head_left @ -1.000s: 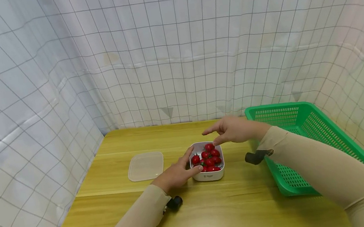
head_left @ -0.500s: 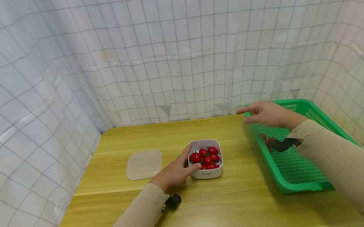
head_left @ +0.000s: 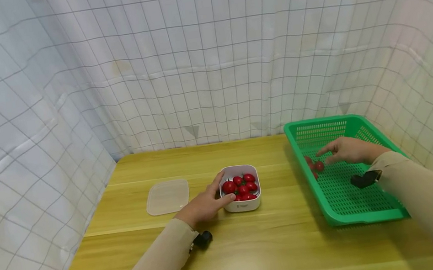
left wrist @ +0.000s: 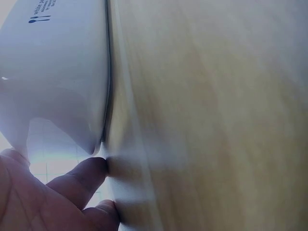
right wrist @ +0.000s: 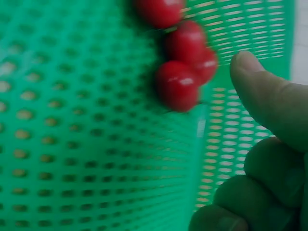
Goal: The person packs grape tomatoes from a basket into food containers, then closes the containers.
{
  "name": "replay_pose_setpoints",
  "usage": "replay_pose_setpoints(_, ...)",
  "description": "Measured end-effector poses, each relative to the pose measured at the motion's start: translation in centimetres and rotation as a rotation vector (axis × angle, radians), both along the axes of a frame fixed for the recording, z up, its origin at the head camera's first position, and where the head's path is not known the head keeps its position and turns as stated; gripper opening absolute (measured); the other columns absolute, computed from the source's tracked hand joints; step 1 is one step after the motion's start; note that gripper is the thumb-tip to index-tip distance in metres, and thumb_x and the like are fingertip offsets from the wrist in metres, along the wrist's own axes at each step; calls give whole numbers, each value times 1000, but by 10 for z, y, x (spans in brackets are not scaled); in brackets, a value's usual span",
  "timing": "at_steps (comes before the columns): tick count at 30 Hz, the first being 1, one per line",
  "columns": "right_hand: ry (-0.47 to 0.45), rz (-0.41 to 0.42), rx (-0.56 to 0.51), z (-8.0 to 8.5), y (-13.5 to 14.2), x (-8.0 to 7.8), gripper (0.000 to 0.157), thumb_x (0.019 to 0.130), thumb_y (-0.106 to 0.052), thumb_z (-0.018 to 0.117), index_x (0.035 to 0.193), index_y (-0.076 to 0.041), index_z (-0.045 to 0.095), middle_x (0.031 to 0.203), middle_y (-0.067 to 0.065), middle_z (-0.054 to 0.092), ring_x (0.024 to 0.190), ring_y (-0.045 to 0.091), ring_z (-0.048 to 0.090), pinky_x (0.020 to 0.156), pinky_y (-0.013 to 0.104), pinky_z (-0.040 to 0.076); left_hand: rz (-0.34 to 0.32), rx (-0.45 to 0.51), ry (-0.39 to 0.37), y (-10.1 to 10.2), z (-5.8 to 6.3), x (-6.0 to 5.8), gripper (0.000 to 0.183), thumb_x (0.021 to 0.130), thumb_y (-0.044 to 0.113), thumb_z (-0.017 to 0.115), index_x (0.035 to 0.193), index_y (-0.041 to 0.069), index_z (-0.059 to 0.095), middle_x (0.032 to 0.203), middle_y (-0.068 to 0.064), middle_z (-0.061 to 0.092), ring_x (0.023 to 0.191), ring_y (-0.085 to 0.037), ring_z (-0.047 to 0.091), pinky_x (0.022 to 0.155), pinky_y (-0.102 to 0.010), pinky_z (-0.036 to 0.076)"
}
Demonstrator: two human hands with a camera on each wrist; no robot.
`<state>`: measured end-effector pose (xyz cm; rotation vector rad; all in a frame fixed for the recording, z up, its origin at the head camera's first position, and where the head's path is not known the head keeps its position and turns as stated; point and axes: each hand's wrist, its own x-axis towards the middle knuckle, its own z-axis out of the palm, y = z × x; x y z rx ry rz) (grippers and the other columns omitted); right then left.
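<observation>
A person in beige sleeves [head_left: 156, 259] worked with both bare hands at a wooden table [head_left: 234, 261]. The left hand [head_left: 203, 207] rested at the left side of a white box [head_left: 243, 206], its fingers relaxed and spread, the thumb over the near rim and the index finger along the side wall. The box stood upright near the middle of the table and held a cluster of red tomatoes [head_left: 242, 190], several with green stems. Its near wall carried a small dark print of cutlery beside lettering, partly cut off in the left wrist view.

To the right, the right hand [head_left: 349, 149] hung loosely inside a green basket [head_left: 369, 217], holding nothing, its thumb and index finger extended and the other fingers bent. Just beyond its fingertips, four loose tomatoes [right wrist: 177, 86] lay close together on the basket's perforated floor, along its left wall; the thumb was apart from them in the right wrist view.

A flat, translucent lid [head_left: 168, 197] lay on the table to the left of the box, apart from it. Each wrist bore a small black camera [head_left: 203, 239]. White checked cloth [head_left: 206, 62] hung behind the table and along both sides.
</observation>
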<state>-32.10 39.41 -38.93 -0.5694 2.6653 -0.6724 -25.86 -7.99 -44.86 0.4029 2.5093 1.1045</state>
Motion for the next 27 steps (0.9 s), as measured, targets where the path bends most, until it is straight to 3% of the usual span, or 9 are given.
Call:
replay_pose_setpoints(10, -96, -16, 4, -16, 2, -4, 47, 99, -28, 73, 143, -12, 67, 154, 32, 50, 144, 59, 41, 107, 70, 46, 4, 16, -18, 0, -1, 0, 89, 101, 61, 61, 169, 44, 6, 175, -10, 24, 159, -41, 29, 127, -62, 25)
replay_pose_setpoints(27, -50, -12, 53, -34, 3, -13, 50, 99, -32, 74, 141, -5, 67, 144, 28, 62, 139, 57, 47, 107, 69, 45, 3, 40, -42, -2, -5, -3, 89, 100, 60, 62, 168, 46, 6, 176, -9, 22, 159, -41, 27, 127, -65, 24)
